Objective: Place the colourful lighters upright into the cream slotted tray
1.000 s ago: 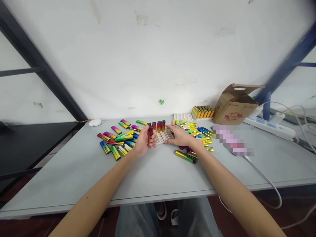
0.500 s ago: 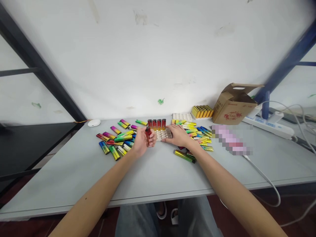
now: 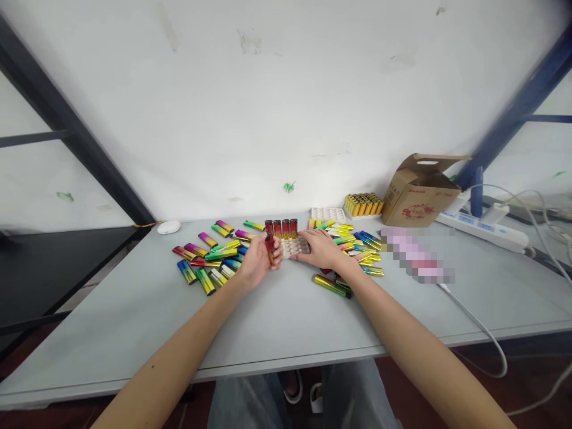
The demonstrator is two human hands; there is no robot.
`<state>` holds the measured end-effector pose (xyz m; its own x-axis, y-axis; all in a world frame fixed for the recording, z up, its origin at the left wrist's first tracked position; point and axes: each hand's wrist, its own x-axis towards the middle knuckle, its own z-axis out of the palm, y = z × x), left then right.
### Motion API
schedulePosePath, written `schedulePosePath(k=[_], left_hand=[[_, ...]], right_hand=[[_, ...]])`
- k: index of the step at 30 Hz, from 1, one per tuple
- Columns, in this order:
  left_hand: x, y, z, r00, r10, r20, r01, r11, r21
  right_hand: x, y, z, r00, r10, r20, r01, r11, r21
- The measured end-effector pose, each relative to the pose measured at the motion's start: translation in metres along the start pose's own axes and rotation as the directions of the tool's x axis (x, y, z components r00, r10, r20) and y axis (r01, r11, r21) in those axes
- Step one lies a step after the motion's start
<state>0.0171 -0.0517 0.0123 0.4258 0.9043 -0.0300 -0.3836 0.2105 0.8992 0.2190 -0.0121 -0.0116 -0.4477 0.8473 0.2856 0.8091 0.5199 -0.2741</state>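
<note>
My left hand [image 3: 258, 261] is closed around a red lighter [image 3: 270, 247] at the left front of a white tray with round hollows [image 3: 292, 247]. Several red lighters [image 3: 281, 229] stand upright in a row at the tray's back. My right hand [image 3: 320, 249] rests at the tray's right side, fingers apart, thumb by its front edge. Loose shiny lighters in mixed colours lie left of my left hand [image 3: 221, 253], and more lie around my right hand [image 3: 369, 256].
At the back right stand a second white tray [image 3: 328, 214], a tray full of yellow lighters [image 3: 364, 205] and an open cardboard box [image 3: 417, 199]. Further right are a power strip [image 3: 487, 229], cables and a blurred pink object [image 3: 413, 253]. A white case [image 3: 168, 227] sits at the back left.
The whole view has shifted slightly. Both hands keep nearly the same place at the tray, and the red lighter remains in my left hand.
</note>
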Motion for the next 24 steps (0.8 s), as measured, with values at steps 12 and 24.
schedulePosePath(k=[12, 24], left_hand=[[-0.0048, 0.0068, -0.0006, 1.0, -0.024, 0.005, 0.024, 0.991, -0.133], [-0.0032, 0.0052, 0.0019, 0.998, -0.04, 0.057, 0.047, 0.992, -0.117]], right_hand=[[0.0, 0.0019, -0.0029, 1.0, -0.017, 0.021, 0.017, 1.0, -0.003], [0.0003, 0.0027, -0.0023, 0.999, -0.021, 0.034, 0.022, 0.999, -0.025]])
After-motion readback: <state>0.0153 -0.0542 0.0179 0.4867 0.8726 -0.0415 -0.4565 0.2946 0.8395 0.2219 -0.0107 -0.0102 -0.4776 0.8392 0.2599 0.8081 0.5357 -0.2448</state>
